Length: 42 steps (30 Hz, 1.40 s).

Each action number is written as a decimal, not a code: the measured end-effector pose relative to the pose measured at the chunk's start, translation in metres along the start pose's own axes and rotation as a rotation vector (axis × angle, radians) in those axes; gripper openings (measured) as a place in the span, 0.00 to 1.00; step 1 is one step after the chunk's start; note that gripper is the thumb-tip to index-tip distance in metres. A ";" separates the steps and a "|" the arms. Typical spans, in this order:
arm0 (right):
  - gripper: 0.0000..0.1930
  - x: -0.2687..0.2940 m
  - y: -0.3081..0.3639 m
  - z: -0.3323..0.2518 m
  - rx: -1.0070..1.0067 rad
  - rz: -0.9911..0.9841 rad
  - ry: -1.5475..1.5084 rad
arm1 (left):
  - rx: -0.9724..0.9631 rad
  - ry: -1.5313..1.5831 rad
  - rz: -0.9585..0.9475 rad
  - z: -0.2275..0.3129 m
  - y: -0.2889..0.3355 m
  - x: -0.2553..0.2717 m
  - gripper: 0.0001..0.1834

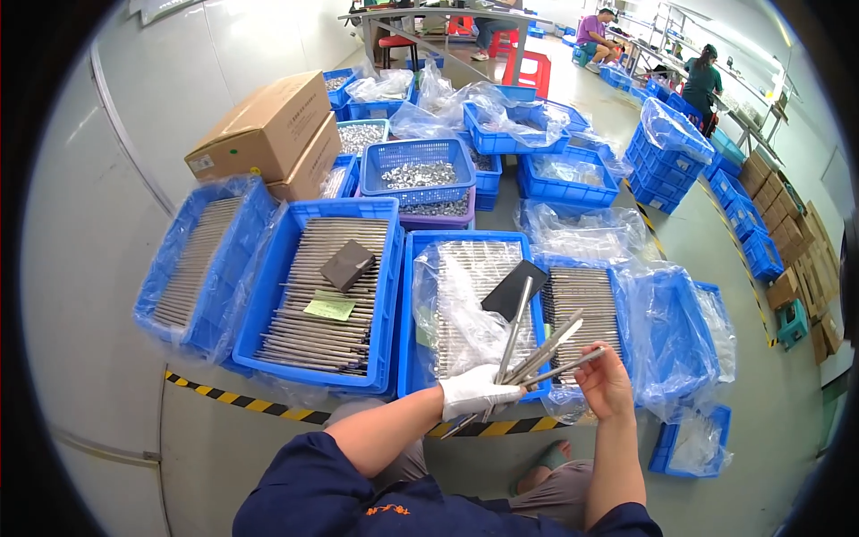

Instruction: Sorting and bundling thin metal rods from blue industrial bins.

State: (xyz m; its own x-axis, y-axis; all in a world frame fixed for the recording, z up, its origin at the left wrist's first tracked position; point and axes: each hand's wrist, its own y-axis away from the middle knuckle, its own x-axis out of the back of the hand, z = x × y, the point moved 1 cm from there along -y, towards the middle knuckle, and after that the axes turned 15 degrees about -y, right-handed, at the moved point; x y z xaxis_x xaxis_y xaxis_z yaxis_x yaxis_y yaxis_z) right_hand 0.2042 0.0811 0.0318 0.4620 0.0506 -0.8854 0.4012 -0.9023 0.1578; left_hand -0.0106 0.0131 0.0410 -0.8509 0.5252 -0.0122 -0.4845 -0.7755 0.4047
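Note:
In a white glove, my left hand is closed around several slim metal rods that fan out up and to the right. My bare right hand pinches the far end of one metal rod, whose other end sits in the left hand's bundle. Beneath the hands, a blue crate holds rods under clear plastic, with a black flat phone-like object on top. More rods lie in rows just right of it.
To the left, another blue crate of rods carries a dark block and a green paper slip. Cardboard boxes and a blue basket of small metal parts stand behind. Two people are far right.

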 end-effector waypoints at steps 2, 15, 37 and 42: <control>0.11 0.002 0.002 -0.004 -0.013 -0.051 -0.011 | -0.015 0.012 -0.013 -0.007 -0.004 -0.003 0.15; 0.07 -0.013 0.012 -0.004 0.127 -0.004 0.504 | -0.008 -0.074 0.005 -0.006 -0.003 -0.001 0.14; 0.07 -0.001 0.008 0.042 0.098 0.102 0.526 | -0.021 0.053 0.157 -0.005 -0.006 -0.006 0.13; 0.09 -0.006 0.011 0.028 -0.288 0.101 0.330 | -0.105 0.134 0.220 -0.012 -0.009 0.008 0.11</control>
State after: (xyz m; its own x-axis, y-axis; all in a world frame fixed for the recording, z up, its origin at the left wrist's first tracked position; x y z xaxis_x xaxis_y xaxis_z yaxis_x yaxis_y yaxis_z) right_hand 0.1841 0.0590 0.0263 0.7189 0.1448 -0.6799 0.5235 -0.7562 0.3925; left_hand -0.0152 0.0201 0.0258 -0.9538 0.2949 -0.0580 -0.2978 -0.9016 0.3138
